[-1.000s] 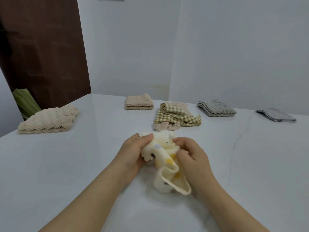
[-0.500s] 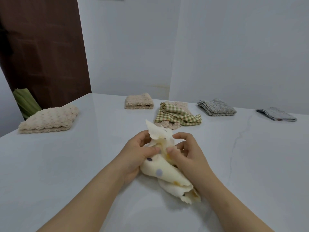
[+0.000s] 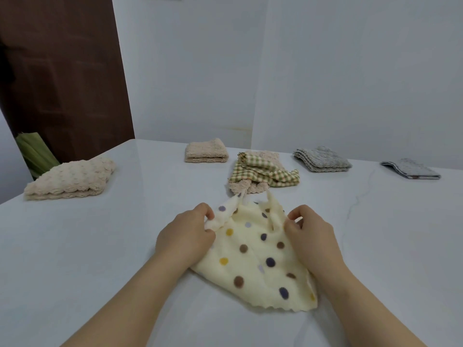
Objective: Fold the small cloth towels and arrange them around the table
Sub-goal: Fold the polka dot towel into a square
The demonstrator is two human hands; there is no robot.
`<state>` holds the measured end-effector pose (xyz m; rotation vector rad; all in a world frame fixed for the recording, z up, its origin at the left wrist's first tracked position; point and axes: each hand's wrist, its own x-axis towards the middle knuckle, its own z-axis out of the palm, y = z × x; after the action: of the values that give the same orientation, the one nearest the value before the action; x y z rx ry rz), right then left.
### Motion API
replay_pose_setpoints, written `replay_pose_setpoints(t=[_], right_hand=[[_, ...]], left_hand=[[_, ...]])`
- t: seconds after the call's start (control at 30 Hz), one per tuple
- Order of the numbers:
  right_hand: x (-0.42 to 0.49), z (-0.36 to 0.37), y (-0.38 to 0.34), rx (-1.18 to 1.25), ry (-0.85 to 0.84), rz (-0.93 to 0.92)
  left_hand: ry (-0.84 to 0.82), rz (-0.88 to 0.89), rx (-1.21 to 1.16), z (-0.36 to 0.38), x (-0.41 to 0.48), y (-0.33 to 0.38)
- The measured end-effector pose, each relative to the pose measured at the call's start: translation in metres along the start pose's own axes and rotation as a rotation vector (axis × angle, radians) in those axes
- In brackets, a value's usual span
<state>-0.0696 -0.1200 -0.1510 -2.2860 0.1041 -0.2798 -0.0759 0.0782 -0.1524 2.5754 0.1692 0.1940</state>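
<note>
White table (image 3: 75,246) fills the view, pale wall (image 3: 350,71) behind. Along the far side sit a beige towel (image 3: 206,154), a grey towel (image 3: 322,159) and a flat grey towel (image 3: 411,169), all folded. A checked towel (image 3: 263,171) lies loosely heaped between them, and a cream towel (image 3: 72,177) is at the left edge.

Up front, the dotted towel (image 3: 253,259) lies half spread on the table, near edge down, far edge lifted and rumpled. Now the left hand (image 3: 186,234) pinches the far-left corner between thumb and curled fingers, and the right hand (image 3: 310,239) pinches the far-right edge the same way.

This looks like the spreading step before the first fold. To do it well, draw both corners apart until the far edge is taut, lay it flat and smooth the middle ridge. Then bring far corners onto near corners so the wavy edges meet. Watch that rolled left corner, it could get folded in.
</note>
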Motion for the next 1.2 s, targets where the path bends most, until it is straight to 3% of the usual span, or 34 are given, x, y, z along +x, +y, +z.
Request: replay_pose_setpoints(t=[0.23, 0.5, 0.57, 0.63, 0.67, 0.73, 0.83, 1.0, 1.2], right_hand=[[-0.002, -0.004, 0.002, -0.288, -0.074, -0.065], [0.001, -0.016, 0.009, -0.535, -0.025, -0.002], [0.000, -0.013, 0.007, -0.660, 0.027, -0.132], [-0.003, -0.007, 0.000, -0.640, 0.014, -0.274], [-0.004, -0.002, -0.002, -0.602, -0.038, -0.323], [-0.006, 0.007, -0.004, -0.556, -0.170, -0.367], [-0.006, 0.008, 0.000, -0.602, -0.270, -0.329], [-0.005, -0.003, -0.004, -0.648, -0.216, -0.227], [-0.002, 0.004, 0.006, -0.629, -0.222, -0.222]], left_hand=[[0.046, 0.012, 0.145, 0.002, 0.003, 0.000], [0.072, -0.153, 0.216, -0.012, 0.008, -0.014], [0.216, -0.004, 0.280, -0.006, 0.008, -0.012], [0.337, 0.296, 0.184, 0.002, 0.008, -0.006], [0.326, 0.423, 0.151, 0.006, 0.007, -0.002], [0.119, 0.523, 0.181, 0.013, 0.003, 0.005], [-0.113, 0.442, 0.285, 0.021, 0.004, 0.002], [-0.222, 0.439, 0.265, 0.010, 0.002, 0.004], [-0.157, 0.452, 0.276, 0.018, 0.002, -0.001]])
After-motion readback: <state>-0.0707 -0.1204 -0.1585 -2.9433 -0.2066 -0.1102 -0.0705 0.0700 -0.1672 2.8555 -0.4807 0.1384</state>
